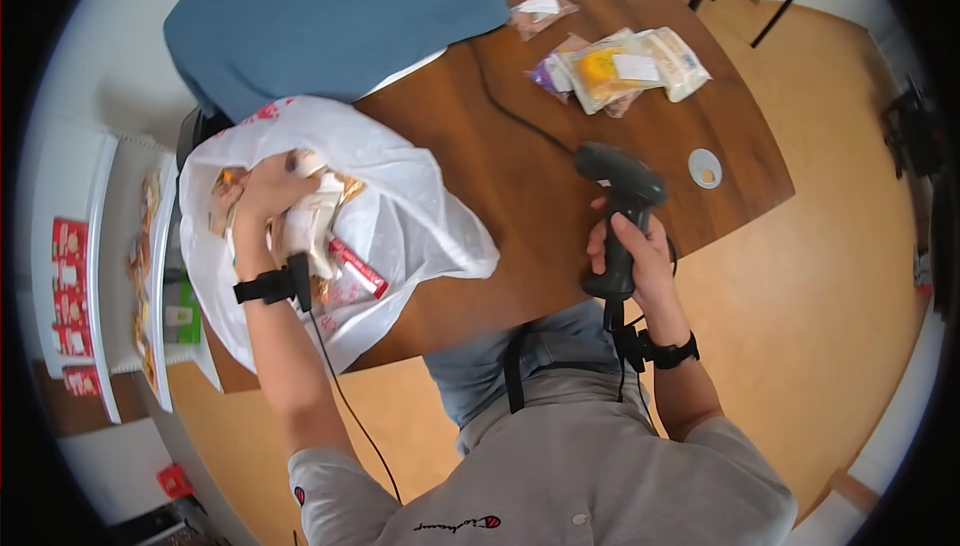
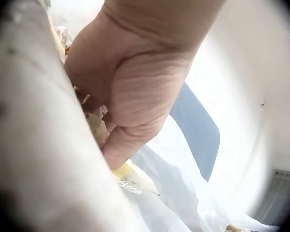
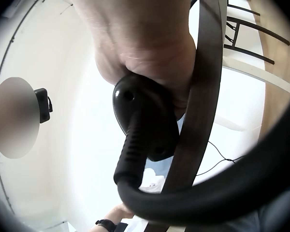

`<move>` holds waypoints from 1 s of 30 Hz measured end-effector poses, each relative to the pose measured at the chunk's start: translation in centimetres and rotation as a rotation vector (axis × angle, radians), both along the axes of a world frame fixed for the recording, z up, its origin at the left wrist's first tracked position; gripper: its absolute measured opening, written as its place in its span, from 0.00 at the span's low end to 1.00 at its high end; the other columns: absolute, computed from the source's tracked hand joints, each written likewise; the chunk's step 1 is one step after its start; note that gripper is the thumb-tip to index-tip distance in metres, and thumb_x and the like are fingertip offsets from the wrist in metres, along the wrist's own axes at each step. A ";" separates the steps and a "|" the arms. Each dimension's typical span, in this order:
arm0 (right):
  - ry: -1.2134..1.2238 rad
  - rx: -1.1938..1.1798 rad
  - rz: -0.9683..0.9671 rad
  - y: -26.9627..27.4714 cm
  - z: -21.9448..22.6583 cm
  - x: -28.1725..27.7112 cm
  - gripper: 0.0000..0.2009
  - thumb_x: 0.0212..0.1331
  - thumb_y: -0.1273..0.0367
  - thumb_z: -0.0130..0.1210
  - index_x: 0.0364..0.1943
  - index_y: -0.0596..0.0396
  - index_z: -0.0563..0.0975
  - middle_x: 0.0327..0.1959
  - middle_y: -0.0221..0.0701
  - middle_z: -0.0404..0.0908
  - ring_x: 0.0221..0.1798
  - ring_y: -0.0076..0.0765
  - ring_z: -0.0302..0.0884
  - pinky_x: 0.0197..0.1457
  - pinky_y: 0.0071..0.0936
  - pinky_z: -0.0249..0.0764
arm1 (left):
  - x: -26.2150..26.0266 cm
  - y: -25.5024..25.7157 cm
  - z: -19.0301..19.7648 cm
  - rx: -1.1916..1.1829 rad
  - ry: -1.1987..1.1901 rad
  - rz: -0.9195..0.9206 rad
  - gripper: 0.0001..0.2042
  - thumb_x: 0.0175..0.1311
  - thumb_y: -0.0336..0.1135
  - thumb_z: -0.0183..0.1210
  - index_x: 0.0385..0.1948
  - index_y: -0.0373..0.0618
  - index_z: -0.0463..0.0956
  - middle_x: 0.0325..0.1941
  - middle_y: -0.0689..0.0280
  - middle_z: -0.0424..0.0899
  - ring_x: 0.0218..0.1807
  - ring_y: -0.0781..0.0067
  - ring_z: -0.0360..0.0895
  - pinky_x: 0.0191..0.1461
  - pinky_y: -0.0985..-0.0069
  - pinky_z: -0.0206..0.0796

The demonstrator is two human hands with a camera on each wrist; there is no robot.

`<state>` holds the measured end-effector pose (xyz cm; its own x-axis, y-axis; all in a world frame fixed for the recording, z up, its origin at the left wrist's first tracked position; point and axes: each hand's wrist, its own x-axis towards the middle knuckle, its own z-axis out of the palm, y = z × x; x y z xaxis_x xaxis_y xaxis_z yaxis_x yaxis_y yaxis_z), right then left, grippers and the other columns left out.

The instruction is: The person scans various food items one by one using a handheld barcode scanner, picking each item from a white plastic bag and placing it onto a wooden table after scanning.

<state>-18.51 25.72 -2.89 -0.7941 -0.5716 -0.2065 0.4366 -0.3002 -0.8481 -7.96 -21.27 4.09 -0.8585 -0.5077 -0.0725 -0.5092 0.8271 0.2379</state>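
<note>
At the far left, well apart from the left fingers, a shelf point(image 1: 104, 276) carries red boxes point(image 1: 70, 276). The left hand point(image 1: 266, 192) is inside the bag point(image 1: 430, 211). Its thumb points down to a yellow wrapper point(image 2: 122, 171), but the other fingertips are hidden, so I cannot tell if they grasp something. Around these fingers lie several packs point(image 1: 308, 221); a red packet point(image 1: 358, 268) is behind them, to the right of the wrist. The bag looks thin and soft, probably slippery, best taken by its gathered rim. The packs seem light; I would pinch them at the wrapper edge, as the content could be crushed.

The right hand point(image 1: 650, 261) has its fingers wrapped around the handle of the scanner point(image 1: 620, 181). This one looks stiff and not very heavy; the handle is the proper hold, though the cord point(image 1: 520, 126) may pull. Beyond these fingers, other packs point(image 1: 605, 66) overlap on the table.
</note>
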 end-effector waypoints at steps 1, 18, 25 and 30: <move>0.003 0.006 0.004 0.1 -0.1 0.0 0.16 0.68 0.64 0.54 0.53 0.60 0.72 0.26 0.34 0.80 0.24 0.26 0.77 0.28 0.22 0.72 | -0.3 0.1 0.7 0.168 -0.071 -0.014 0.31 0.44 0.44 0.71 0.50 0.32 0.76 0.48 0.50 0.84 0.50 0.55 0.81 0.55 0.67 0.69; 0.085 0.088 0.154 -0.5 1.3 0.2 0.15 0.68 0.66 0.53 0.54 0.60 0.71 0.29 0.33 0.81 0.25 0.25 0.78 0.32 0.22 0.73 | -0.5 16.5 3.5 -0.136 0.598 -0.140 0.33 0.40 0.25 0.72 0.55 0.40 0.72 0.50 0.53 0.80 0.53 0.52 0.77 0.56 0.63 0.69; 0.389 0.223 0.034 -1.3 3.2 1.6 0.11 0.60 0.72 0.62 0.44 0.61 0.77 0.23 0.26 0.81 0.23 0.17 0.76 0.26 0.18 0.70 | -9.0 23.5 -1.0 -0.002 0.643 -0.275 0.26 0.43 0.22 0.67 0.49 0.43 0.72 0.50 0.51 0.75 0.52 0.43 0.74 0.53 0.59 0.70; 0.476 0.357 0.090 -1.2 3.5 1.4 0.13 0.61 0.66 0.62 0.43 0.60 0.77 0.21 0.26 0.79 0.21 0.19 0.77 0.25 0.20 0.70 | -7.5 24.4 -1.4 0.009 0.601 -0.319 0.26 0.45 0.23 0.67 0.50 0.41 0.72 0.50 0.52 0.75 0.52 0.44 0.74 0.53 0.59 0.69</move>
